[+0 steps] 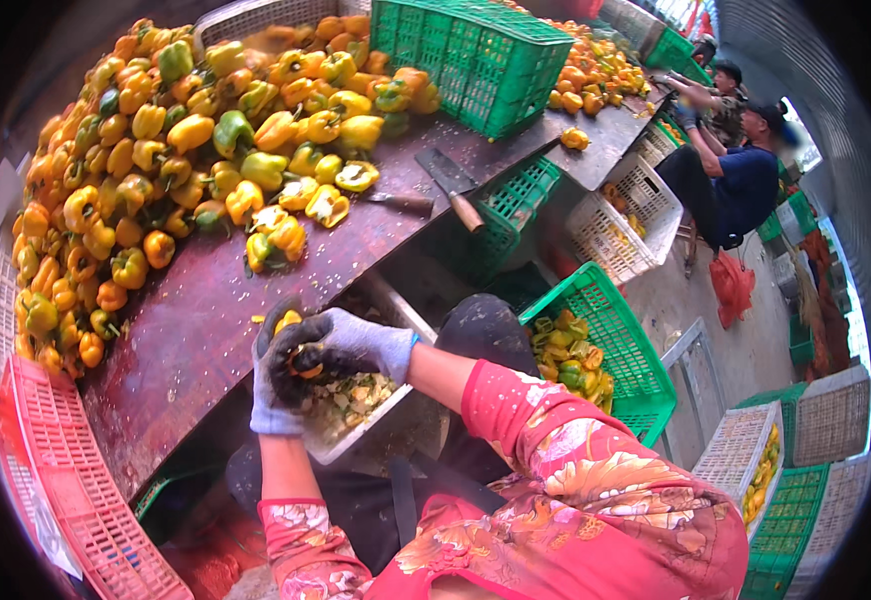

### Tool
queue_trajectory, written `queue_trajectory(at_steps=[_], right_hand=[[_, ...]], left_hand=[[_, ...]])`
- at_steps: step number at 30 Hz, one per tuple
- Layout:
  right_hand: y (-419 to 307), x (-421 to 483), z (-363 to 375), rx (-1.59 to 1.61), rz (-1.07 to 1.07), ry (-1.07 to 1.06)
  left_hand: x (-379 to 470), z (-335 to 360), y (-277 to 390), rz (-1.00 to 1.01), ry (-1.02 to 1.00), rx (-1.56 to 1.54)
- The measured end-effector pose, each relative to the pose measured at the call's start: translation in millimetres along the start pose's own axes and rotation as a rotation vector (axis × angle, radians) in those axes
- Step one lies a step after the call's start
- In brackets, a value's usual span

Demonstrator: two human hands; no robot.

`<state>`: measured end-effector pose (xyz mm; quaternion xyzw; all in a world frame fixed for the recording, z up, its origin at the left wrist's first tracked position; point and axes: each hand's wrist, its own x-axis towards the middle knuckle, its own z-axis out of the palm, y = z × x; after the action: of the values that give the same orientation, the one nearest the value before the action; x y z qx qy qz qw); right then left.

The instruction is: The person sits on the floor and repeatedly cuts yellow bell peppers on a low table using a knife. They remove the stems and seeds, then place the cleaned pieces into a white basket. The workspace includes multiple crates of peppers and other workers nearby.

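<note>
Both my hands wear lilac knit gloves with black coated palms and meet just past the table's near edge. My left hand (283, 375) and my right hand (357, 345) are closed around a yellow-orange bell pepper (288, 321), mostly covered by the fingers. Beneath them is a white container (353, 409) with pale cores and seed scraps. On the dark red table (203, 315), a heap of yellow, orange and green peppers (135, 187) rises at the left. Several opened peppers (328, 206) lie at the heap's near side. A wooden-handled cleaver (450, 180) and a smaller knife (402, 202) rest near the table's edge.
A green crate (600, 352) of peppers stands beside my right knee. Another green crate (473, 64) sits on the table. Red crates (83, 480) stand at lower left, a white crate (623, 225) beyond the knives. Co-workers (735, 165) sit at upper right; stacked crates (788, 517) fill the lower right.
</note>
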<state>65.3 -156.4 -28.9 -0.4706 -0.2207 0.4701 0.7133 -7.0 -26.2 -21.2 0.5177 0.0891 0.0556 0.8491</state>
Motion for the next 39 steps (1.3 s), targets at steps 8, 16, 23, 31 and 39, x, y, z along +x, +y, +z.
queue_trajectory(at_steps=[8,16,23,31,39], right_hand=[[-1,-22,18,-0.549,-0.193,0.237],[4,-21,14,-0.312,0.031,0.252],[-5,-20,32,-0.895,-0.126,0.501],[-1,-29,18,-1.126,-0.274,0.613],[4,-44,-36,-0.863,-0.248,0.656]], left_hand=[[-9,21,-1,-0.065,-0.036,-0.127],[-17,22,9,-0.16,-0.047,-0.154],[-10,8,-12,-0.14,0.051,-0.341],[-6,16,-19,-0.078,0.013,-0.266],[8,-13,-26,0.053,0.125,-0.413]])
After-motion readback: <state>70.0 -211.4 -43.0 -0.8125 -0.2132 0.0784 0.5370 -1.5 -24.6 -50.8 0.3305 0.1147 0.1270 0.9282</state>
